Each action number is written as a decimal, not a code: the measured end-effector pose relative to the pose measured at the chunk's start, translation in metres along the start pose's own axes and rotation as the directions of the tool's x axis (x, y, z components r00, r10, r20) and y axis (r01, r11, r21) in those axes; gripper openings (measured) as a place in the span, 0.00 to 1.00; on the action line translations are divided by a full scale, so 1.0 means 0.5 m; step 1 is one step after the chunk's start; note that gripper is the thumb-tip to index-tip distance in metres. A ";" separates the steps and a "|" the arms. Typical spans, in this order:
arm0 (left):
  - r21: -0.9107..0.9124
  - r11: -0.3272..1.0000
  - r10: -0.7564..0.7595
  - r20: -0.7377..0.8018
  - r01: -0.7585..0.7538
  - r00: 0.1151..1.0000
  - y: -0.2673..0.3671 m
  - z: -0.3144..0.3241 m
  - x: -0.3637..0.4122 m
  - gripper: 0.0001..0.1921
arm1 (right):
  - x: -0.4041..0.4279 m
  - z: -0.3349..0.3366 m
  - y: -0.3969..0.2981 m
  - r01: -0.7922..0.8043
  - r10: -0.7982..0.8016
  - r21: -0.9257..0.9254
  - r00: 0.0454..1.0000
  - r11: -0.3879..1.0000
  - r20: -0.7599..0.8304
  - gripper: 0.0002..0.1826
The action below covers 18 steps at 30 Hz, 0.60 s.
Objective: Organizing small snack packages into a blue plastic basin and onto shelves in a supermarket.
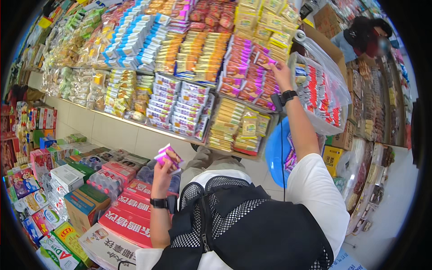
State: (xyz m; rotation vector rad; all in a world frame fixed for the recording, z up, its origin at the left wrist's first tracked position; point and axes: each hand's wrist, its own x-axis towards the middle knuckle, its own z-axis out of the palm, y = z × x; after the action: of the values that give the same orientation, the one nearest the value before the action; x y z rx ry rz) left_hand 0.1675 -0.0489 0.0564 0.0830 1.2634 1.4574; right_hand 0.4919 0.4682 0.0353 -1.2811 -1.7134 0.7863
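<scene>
My left hand [162, 175] grips a small purple-and-brown snack packet [169, 158] over the floor, beside the stacked drink cartons. With my arm stretched forward, my right hand [280, 72] pinches the end of a similar packet [264, 60] at the upper right of a display compartment. Rows of the same purple-edged packets [236, 69] fill that compartment below and left of the hand. More purple packets [290, 153] lie in a blue plastic basin [275, 145] under my right forearm.
Left of these stand rows of orange-yellow packets [211, 57] and white-purple packets [163, 101]. A plastic-lined box of red-and-silver packets [317, 87] stands right of my arm. Red drink cartons [128, 216] are stacked at lower left. Another person [359, 37] is at upper right.
</scene>
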 end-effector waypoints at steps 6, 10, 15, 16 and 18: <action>-0.159 0.986 -0.055 -0.024 0.051 0.998 -0.022 -0.130 -0.019 0.13 | -0.009 0.057 -0.062 -0.173 0.172 -0.060 0.985 0.983 -0.018 0.17; -0.121 0.987 -0.106 0.034 0.109 0.994 -0.017 -0.106 0.008 0.12 | 0.021 0.068 -0.018 -0.178 0.177 -0.014 0.983 0.984 -0.045 0.21; -0.126 0.984 -0.116 0.079 0.125 0.990 -0.003 -0.079 0.042 0.14 | 0.024 0.101 -0.042 -0.211 0.180 -0.147 0.962 0.966 -0.203 0.19; -0.115 0.984 -0.129 0.091 0.139 0.987 -0.007 -0.081 0.045 0.14 | 0.024 0.104 -0.052 -0.237 0.197 -0.182 0.957 0.954 -0.214 0.19; -0.103 0.983 -0.142 0.113 0.154 0.983 -0.019 -0.086 0.052 0.14 | 0.028 0.098 -0.044 -0.239 0.201 -0.166 0.956 0.957 -0.214 0.19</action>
State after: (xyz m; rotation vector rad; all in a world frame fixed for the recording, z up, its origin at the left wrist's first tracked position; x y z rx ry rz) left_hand 0.1366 -0.0587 0.0172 -0.0091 1.0780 1.3738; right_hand 0.4370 0.4752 0.0353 -1.6471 -1.5326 0.6091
